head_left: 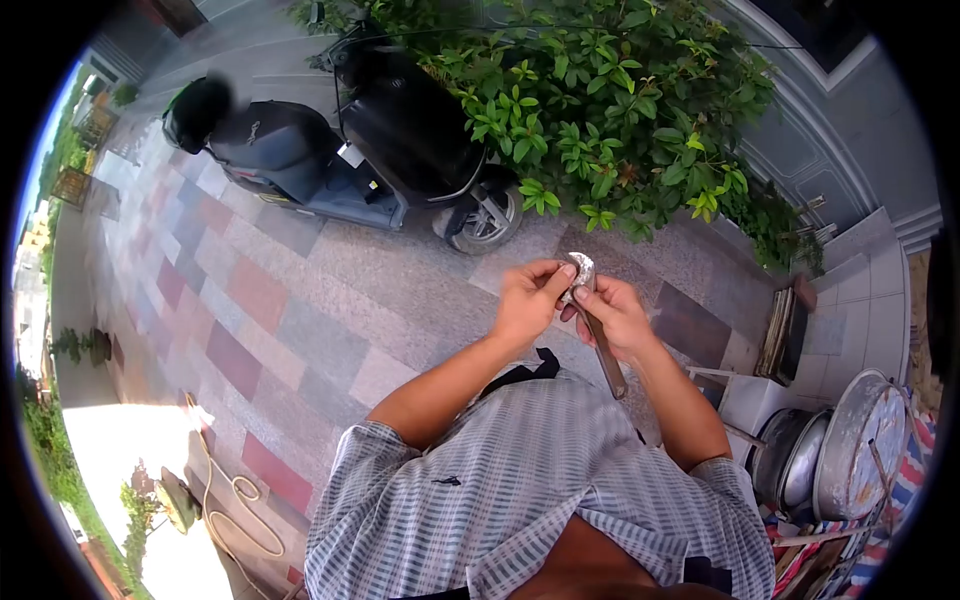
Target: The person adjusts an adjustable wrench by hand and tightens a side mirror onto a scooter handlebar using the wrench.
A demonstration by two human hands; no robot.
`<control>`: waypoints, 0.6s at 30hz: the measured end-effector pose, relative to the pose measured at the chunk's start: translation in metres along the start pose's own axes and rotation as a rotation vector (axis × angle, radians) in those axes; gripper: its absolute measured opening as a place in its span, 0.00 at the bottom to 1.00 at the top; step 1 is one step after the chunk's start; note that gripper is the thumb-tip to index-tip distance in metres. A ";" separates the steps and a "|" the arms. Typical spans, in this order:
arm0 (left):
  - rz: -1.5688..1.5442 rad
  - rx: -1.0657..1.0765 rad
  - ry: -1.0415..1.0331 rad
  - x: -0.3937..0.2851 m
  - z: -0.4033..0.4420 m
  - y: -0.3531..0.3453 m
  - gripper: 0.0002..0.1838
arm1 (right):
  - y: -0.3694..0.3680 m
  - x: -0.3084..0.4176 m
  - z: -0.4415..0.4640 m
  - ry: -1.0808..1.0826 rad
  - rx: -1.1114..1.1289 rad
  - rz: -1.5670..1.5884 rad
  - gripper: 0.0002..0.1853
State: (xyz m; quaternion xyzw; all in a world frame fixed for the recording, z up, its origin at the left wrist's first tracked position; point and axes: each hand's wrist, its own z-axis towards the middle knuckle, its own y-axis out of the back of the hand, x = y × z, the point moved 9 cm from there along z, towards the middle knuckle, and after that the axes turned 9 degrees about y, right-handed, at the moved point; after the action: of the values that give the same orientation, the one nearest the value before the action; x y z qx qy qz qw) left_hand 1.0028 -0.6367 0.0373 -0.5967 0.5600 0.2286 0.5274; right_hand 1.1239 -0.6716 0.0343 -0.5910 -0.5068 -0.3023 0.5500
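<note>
The shirt point(540, 440) is pale with a blue-grey check, short loose sleeves point(355, 485), an open collar point(525, 550) and a small dark mark point(448, 481); black fabric point(525, 371) shows at the waist.

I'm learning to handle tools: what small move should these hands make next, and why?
Perhaps have the right hand slightly adjust the opening of the silver-headed, brown-handled metal wrench: its thumb lies just below the head, while the left hand pinches the head itself.
</note>
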 end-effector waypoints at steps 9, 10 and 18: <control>-0.141 -0.090 0.007 -0.048 0.022 0.117 0.23 | -0.085 -0.012 0.074 -0.062 0.096 -0.010 0.10; -0.174 -0.107 0.029 -0.056 0.032 0.131 0.24 | -0.089 -0.007 0.078 -0.070 0.076 -0.022 0.10; -0.526 -0.012 0.068 -0.136 0.144 0.192 0.26 | -0.069 0.026 0.115 -0.037 0.003 -0.012 0.11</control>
State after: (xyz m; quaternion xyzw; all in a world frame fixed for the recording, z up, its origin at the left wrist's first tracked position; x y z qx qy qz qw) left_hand 0.8369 -0.4160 0.0342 -0.7324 0.4016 0.0667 0.5458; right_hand 1.0442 -0.5625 0.0571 -0.5928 -0.5208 -0.2937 0.5395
